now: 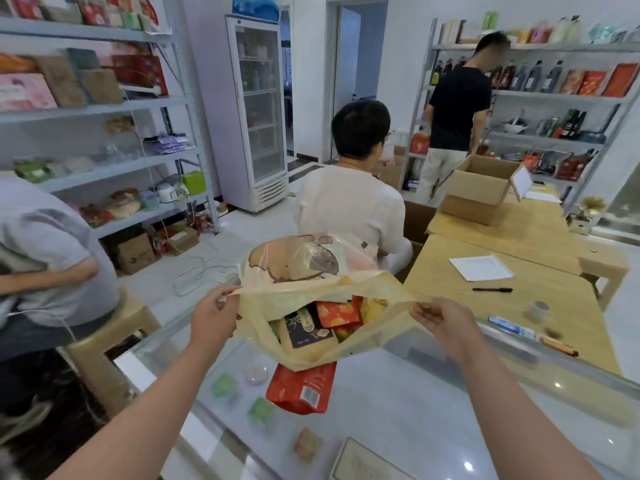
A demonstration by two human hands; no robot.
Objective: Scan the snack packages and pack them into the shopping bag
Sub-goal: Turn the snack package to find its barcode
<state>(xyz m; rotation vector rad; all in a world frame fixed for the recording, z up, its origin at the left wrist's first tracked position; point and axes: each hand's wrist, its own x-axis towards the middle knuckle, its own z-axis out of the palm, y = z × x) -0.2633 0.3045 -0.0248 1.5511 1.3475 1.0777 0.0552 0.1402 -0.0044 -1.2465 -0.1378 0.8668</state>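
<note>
I see my left hand (pixel 213 315) and right hand (pixel 438 317) each pinching an edge of the yellowish shopping bag (pixel 374 336), stretching its mouth wide above the glass counter (pixel 415 393). Snack packages (pixel 325 322) sit inside, their labels too blurred to read. A red package (pixel 301 388) lies on the glass, its top hidden under the bag.

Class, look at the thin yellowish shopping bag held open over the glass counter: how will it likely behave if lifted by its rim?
The shopping bag is probably floppy: its film creases and droops between the left hand and right hand. Likely to sag, since several snack packages already fill it. It may stretch or tear, being thin enough to see through.
</note>
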